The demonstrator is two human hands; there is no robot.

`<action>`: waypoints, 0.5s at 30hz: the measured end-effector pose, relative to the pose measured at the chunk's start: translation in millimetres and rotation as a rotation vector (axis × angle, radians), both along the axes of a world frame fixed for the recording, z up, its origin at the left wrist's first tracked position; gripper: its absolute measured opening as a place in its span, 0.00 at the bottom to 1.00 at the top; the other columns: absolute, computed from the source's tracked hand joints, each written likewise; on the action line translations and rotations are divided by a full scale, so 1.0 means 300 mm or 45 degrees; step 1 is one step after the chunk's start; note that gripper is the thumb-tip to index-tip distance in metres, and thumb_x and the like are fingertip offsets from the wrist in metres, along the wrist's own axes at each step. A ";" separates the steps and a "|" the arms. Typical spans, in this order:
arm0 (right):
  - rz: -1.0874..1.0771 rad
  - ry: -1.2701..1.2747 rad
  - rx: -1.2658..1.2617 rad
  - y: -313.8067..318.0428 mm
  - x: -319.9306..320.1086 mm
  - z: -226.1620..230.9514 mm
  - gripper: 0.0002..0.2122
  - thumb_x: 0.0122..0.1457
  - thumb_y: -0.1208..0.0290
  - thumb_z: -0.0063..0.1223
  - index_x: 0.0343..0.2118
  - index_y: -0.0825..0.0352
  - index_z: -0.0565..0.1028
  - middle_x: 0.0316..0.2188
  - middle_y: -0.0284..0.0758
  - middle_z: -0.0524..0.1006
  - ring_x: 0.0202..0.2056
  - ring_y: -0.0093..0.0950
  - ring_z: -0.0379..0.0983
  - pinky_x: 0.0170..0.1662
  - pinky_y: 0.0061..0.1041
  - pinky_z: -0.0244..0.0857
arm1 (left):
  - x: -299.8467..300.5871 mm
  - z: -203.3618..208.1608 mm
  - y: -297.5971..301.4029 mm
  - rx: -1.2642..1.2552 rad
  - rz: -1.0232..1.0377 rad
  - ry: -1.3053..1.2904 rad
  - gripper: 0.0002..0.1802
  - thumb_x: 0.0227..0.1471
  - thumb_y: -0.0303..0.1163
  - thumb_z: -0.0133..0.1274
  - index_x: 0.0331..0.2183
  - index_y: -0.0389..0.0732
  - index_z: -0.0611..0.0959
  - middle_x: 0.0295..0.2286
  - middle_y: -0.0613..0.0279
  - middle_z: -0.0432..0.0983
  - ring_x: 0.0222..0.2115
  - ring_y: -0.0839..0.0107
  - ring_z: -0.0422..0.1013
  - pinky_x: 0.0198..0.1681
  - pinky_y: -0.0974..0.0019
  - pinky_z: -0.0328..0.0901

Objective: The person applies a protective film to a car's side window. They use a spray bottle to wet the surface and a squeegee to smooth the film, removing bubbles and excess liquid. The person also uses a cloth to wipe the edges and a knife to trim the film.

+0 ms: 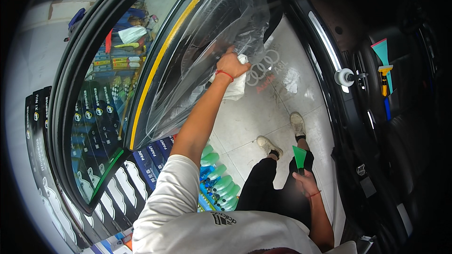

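Observation:
My left hand, a red string at its wrist, reaches out to the car door's inner side and is closed on a white cloth that hangs below the fingers. Loose clear plastic film drapes over the door panel around that hand. Along the film's upper edge, a yellow tape strip runs beside the door window. Low by my right thigh, my right hand grips the dark handle of a green squeegee, blade pointing up and away from the door.
Right of me is the dark car interior, where a teal squeegee and a yellow-headed scraper lie. A white round piece sits on the door frame. Green-filled bottles and black boxes stand below and behind the door.

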State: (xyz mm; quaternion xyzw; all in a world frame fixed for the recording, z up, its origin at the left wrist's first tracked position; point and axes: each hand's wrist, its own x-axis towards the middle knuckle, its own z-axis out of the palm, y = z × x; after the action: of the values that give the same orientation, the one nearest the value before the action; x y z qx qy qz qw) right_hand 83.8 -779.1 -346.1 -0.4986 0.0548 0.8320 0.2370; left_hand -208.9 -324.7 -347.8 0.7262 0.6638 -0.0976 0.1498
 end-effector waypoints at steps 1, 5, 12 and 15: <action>-0.009 0.006 -0.004 -0.004 -0.001 -0.003 0.10 0.62 0.70 0.64 0.33 0.61 0.70 0.12 0.24 0.65 0.09 0.18 0.59 0.13 0.20 0.49 | 0.006 0.011 -0.003 -0.002 0.010 0.004 0.42 0.39 0.55 0.65 0.47 0.27 0.84 0.66 0.53 0.61 0.57 0.51 0.71 0.60 0.55 0.66; -0.020 0.015 -0.022 -0.017 -0.004 -0.017 0.10 0.61 0.71 0.65 0.33 0.62 0.70 0.12 0.25 0.65 0.09 0.18 0.60 0.13 0.21 0.50 | 0.004 0.009 -0.010 0.017 -0.002 -0.015 0.42 0.39 0.54 0.65 0.46 0.26 0.84 0.66 0.52 0.61 0.56 0.51 0.72 0.60 0.55 0.66; -0.031 0.014 -0.029 -0.024 0.000 -0.029 0.09 0.61 0.71 0.65 0.34 0.62 0.72 0.11 0.25 0.66 0.10 0.18 0.60 0.14 0.21 0.50 | -0.001 -0.004 -0.007 0.021 -0.016 -0.018 0.39 0.39 0.54 0.64 0.42 0.26 0.85 0.65 0.49 0.62 0.55 0.49 0.73 0.59 0.55 0.67; -0.018 0.016 -0.033 -0.017 0.003 -0.018 0.09 0.61 0.71 0.66 0.34 0.63 0.72 0.11 0.25 0.66 0.10 0.18 0.60 0.14 0.20 0.50 | 0.000 -0.007 -0.010 0.023 -0.020 -0.006 0.38 0.39 0.53 0.64 0.42 0.27 0.85 0.65 0.49 0.62 0.55 0.49 0.73 0.58 0.54 0.67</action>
State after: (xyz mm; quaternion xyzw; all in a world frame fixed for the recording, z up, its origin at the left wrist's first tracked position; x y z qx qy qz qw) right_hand 84.8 -784.3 -351.4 -0.4960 0.0706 0.8327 0.2359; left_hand -208.8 -327.6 -349.9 0.7329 0.6586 -0.0910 0.1442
